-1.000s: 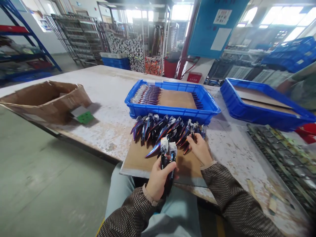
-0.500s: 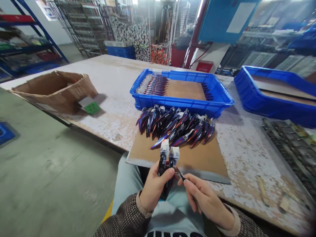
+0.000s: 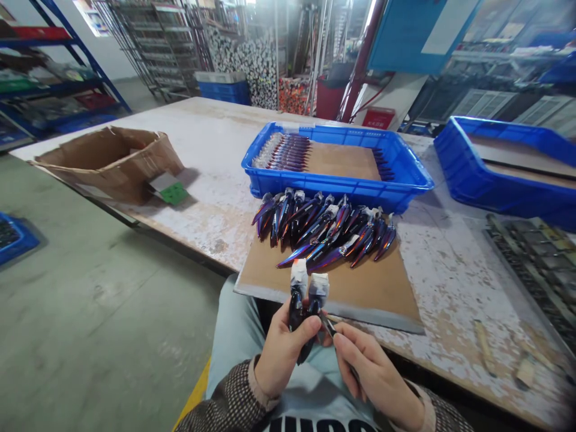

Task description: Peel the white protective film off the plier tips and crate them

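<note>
My left hand is closed around two glossy dark pieces side by side, their white-wrapped ends pointing up. The left dark piece stands slightly higher than the right dark piece. A slim pointed tool, metal at the tip and dark along the handle, is pinched in my right hand. Its tip meets the right piece near my left thumb. Beyond my hands, a pile of similar glossy purple-black pieces with pointed ends lies on a brown board.
Behind the pile stands a blue crate with a row of similar pieces. A second blue crate is at the right, near a dark rack. A cardboard box sits left on the worn table. Small wooden bits lie front right.
The view has shifted slightly, so the table things appear a little further right. The tool's tip has come closer against the right piece. Both hands keep their holds.
</note>
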The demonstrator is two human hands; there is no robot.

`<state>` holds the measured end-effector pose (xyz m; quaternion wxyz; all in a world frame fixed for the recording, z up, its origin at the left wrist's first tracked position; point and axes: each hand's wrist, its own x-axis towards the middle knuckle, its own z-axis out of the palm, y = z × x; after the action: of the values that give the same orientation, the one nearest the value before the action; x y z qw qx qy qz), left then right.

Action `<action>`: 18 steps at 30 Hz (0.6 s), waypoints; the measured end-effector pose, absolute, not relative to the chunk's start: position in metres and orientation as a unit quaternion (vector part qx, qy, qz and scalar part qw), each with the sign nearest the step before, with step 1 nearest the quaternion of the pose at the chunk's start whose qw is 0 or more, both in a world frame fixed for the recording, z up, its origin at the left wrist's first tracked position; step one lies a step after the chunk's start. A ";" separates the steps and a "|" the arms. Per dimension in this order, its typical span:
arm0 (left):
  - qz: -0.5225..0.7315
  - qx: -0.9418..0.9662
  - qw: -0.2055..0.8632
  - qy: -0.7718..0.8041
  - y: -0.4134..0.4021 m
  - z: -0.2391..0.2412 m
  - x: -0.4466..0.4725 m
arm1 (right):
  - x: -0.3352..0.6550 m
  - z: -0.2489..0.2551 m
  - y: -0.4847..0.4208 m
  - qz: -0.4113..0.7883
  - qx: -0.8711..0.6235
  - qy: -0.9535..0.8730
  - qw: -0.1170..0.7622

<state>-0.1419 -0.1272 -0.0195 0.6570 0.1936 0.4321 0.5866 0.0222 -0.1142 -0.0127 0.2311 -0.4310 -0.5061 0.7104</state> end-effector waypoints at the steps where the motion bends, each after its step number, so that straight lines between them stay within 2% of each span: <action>1: 0.587 0.198 0.653 0.436 -0.128 -0.019 -0.142 | 0.022 -0.013 -0.116 0.713 -0.433 -0.499 0.235; 8: 0.592 0.263 0.611 0.454 -0.139 -0.015 -0.142 | 0.019 -0.017 -0.136 0.698 -0.461 -0.483 0.258; 18: 0.581 0.300 0.619 0.435 -0.149 -0.006 -0.142 | 0.020 -0.007 -0.141 0.627 -0.469 -0.551 0.290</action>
<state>-0.1421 -0.1492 -0.0058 0.6193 0.2998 0.4353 0.5806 0.0205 -0.1405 -0.0069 0.2899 -0.4688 -0.5509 0.6267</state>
